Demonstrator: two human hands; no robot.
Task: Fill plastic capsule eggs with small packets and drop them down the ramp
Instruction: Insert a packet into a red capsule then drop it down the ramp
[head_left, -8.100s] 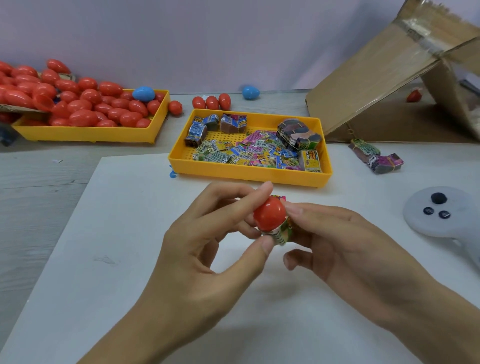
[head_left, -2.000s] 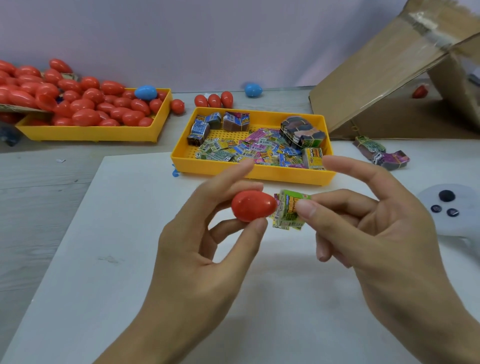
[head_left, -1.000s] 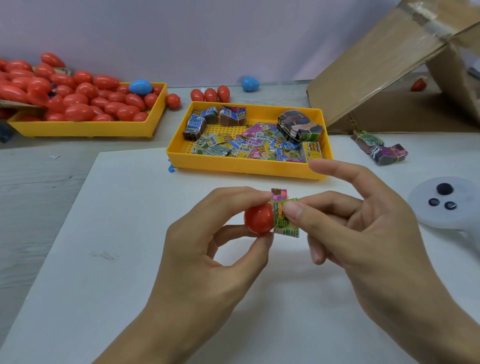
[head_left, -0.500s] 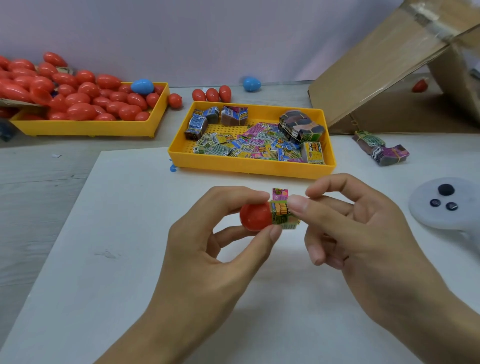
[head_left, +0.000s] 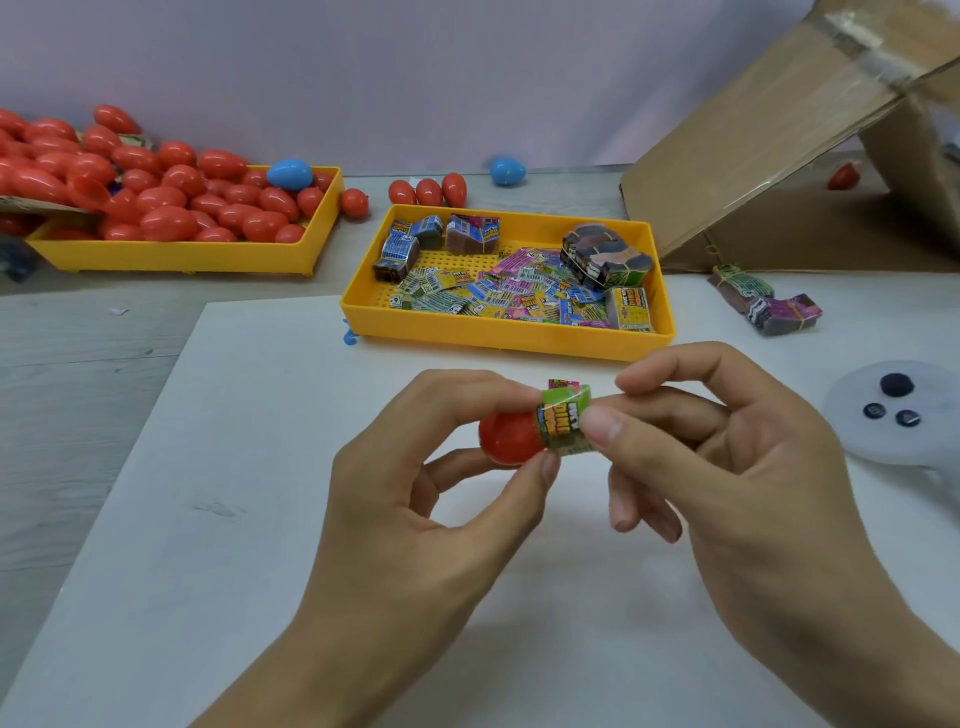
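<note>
At the centre of the frame our left hand (head_left: 415, 499) pinches a red egg half (head_left: 508, 437) between thumb and forefinger. Our right hand (head_left: 727, 467) is clamped on a green packet (head_left: 563, 418), which touches the half's open end. Behind them, the yellow packet tray (head_left: 498, 338) lies on the white board (head_left: 208, 467).

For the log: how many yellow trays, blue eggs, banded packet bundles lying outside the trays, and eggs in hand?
Yellow trays: 2
Blue eggs: 2
Banded packet bundles outside the trays: 2
Red egg in the left hand: 1
Total: 7
</note>
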